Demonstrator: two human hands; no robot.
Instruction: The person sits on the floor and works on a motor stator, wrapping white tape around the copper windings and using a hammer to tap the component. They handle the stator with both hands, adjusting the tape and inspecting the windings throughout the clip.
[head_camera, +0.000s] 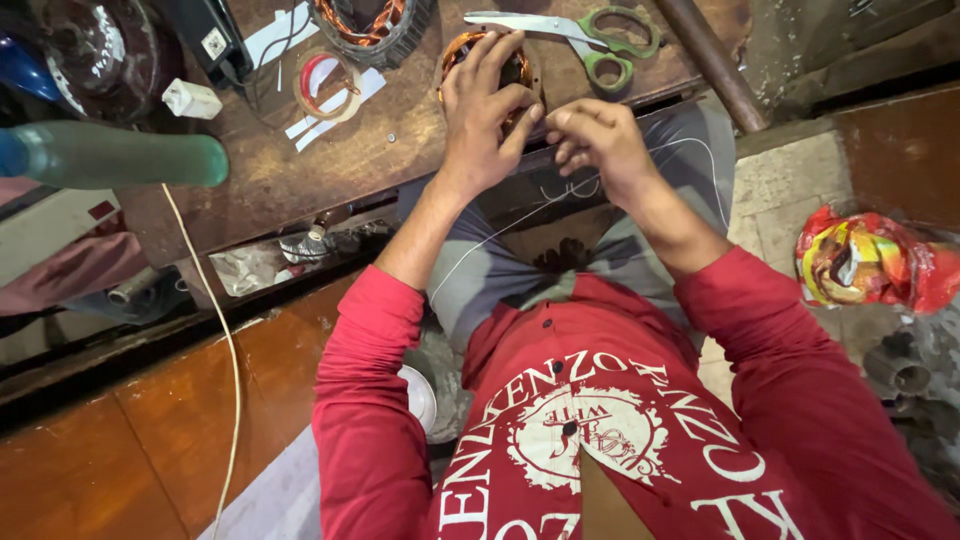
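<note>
The person sits at a low brown workbench (330, 170) in a red long-sleeved shirt (600, 420) and grey trousers. The left hand (485, 105) lies on top of a round motor part wound with copper wire (462, 48) at the near edge of the bench. Its fingers are spread over the coil and its thumb reaches toward the other hand. The right hand (598, 140) is just beside it, fingers curled together, pinching a thin white string (500, 232) (it is very thin, so I cannot see just where the fingers grip it). The string runs down from the hands across the lap.

Behind the hands lie scissors with green handles (590, 35), blades closed. To the left of the coil sits a roll of tape (328, 85) on white paper strips. A second copper-wound part (365, 25) sits at the far edge. A green tube (120, 155) sticks out at the left side. On the floor at the right is a crumpled red and yellow bag (870, 260).
</note>
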